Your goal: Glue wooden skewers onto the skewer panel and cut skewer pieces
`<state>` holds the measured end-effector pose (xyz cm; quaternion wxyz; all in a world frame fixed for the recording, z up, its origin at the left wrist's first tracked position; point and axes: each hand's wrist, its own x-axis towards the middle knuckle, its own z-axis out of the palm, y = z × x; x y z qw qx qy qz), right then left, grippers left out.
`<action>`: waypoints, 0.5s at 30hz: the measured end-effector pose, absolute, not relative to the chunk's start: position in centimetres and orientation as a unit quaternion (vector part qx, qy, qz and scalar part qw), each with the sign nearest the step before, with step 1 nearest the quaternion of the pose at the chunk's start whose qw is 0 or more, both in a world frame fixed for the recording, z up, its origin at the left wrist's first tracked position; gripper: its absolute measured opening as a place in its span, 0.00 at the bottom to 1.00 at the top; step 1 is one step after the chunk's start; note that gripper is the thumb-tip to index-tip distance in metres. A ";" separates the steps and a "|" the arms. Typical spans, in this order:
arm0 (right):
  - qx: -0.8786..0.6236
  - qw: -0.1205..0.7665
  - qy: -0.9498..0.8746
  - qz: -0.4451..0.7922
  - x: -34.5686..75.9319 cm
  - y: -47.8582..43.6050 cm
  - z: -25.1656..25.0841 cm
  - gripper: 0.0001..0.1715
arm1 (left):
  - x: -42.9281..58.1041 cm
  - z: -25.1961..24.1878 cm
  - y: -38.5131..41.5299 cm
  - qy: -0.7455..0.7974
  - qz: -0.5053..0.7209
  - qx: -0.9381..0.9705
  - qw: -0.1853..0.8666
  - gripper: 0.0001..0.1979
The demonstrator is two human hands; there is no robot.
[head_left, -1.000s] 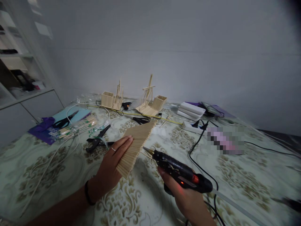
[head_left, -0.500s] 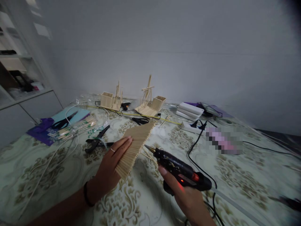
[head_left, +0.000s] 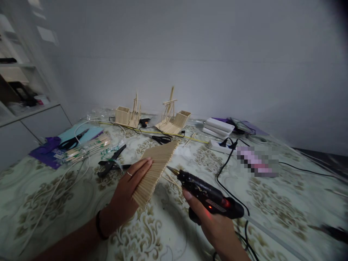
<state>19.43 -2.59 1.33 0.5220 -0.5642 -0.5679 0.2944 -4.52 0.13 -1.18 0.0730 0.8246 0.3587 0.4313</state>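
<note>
My left hand (head_left: 125, 195) props up a flat panel of glued wooden sticks (head_left: 157, 168), fingers stretched along its face, palm at its near end. The panel tilts on its edge over the patterned table cloth (head_left: 67, 203). My right hand (head_left: 214, 226) is wrapped round a black hot glue gun (head_left: 210, 198) with a red light lit. Its metal nozzle (head_left: 172, 169) points left, a short gap from the panel's right side. A few loose sticks (head_left: 171, 179) lie under the nozzle.
Two small stick models (head_left: 127, 114) (head_left: 174, 117) stand at the back. Black pliers (head_left: 111, 163), scissors (head_left: 72, 141), stick packets (head_left: 84, 148) and white cord (head_left: 62, 177) lie left. A power strip (head_left: 220, 145), black cables (head_left: 225, 166) and white boxes (head_left: 219, 127) sit right.
The glue gun has shifted slightly up and right, its nozzle a little farther along the panel's edge. My left hand and the panel have stayed put.
</note>
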 end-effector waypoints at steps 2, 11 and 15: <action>-0.580 0.518 -0.551 0.303 19.5 -2.6 1.4 0.23 | -4.5 -1.2 0.1 0.359 0.429 0.825 0.075 0.31; -0.589 0.541 -0.507 0.321 18.7 -2.7 2.0 0.28 | -4.5 -1.3 0.0 0.361 0.432 0.823 0.074 0.32; -0.583 0.534 -0.527 0.311 18.8 -2.3 1.9 0.30 | -4.5 -1.3 0.0 0.360 0.432 0.824 0.073 0.31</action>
